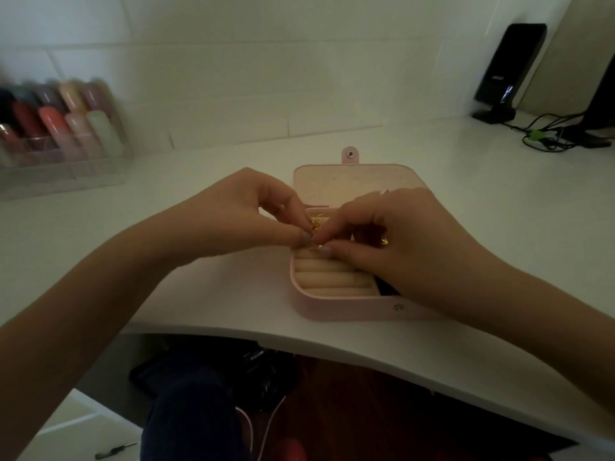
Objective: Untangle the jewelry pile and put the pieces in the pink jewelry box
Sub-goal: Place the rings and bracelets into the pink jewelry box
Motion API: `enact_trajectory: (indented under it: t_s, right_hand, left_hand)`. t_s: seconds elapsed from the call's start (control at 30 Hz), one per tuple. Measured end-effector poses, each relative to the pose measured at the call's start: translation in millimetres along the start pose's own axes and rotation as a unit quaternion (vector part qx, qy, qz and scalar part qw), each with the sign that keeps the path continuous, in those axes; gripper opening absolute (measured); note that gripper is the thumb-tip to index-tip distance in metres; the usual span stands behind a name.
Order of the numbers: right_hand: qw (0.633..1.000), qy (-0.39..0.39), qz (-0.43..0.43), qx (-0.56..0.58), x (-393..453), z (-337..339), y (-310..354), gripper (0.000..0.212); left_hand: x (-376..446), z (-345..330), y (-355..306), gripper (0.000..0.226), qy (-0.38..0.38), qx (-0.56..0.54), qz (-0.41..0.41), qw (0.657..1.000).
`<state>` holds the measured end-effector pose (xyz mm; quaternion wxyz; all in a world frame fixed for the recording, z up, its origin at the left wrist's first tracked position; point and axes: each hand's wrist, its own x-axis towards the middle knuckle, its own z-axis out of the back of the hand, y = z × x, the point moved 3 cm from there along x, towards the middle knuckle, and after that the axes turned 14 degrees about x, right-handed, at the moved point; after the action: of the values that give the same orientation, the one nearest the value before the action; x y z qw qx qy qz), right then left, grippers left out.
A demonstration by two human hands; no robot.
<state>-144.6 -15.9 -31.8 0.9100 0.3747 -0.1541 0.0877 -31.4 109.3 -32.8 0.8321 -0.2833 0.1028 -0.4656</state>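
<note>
Both hands, left hand [246,211] and right hand [392,234], pinch tangled gold jewelry [314,225] over the open pink jewelry box [349,306]; tugging could tighten knots

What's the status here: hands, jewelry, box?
Left hand and right hand both pinching a small gold piece. Held over the open pink jewelry box, above the ring rolls. Nothing blocking.
</note>
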Motion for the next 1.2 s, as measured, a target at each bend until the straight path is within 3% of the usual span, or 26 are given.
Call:
enact_trajectory:
  t_s: [0.2,0.37,0.47,0.73,0.97,1.03,1.2]
  right_hand:
    - [1.0,-0.003,0.018,0.005,-0.5,0.6,2.2,0.013]
    - [1.0,-0.004,0.021,0.018,-1.4,0.5,3.6,0.01]
    - [0.999,0.0,0.028,0.019,-2.0,0.4,5.9,0.011]
    - [0.999,0.025,0.013,0.016,-6.4,2.0,12.0,0.03]
    - [0.994,0.066,-0.045,0.071,-5.7,9.6,15.7,0.029]
    - [0.99,0.025,-0.071,0.122,-1.5,24.5,15.2,0.024]
    - [0.958,-0.203,-0.148,0.135,6.2,69.2,-22.5,0.019]
  left_hand:
    - [4.6,2.9,0.9,0.014,0.059,-0.028,0.026,0.998]
    - [8.9,-4.5,7.1,0.04,0.107,-0.158,0.087,0.978]
    - [12.4,-7.5,7.7,0.041,0.122,-0.21,0.119,0.963]
    - [14.3,-8.2,7.1,0.042,0.127,-0.211,0.131,0.96]
    - [14.3,-8.5,6.5,0.041,0.138,-0.205,0.137,0.959]
    - [14.9,-8.5,6.6,0.043,0.142,-0.203,0.145,0.958]
    - [14.0,-7.0,7.7,0.044,0.138,-0.229,0.166,0.949]
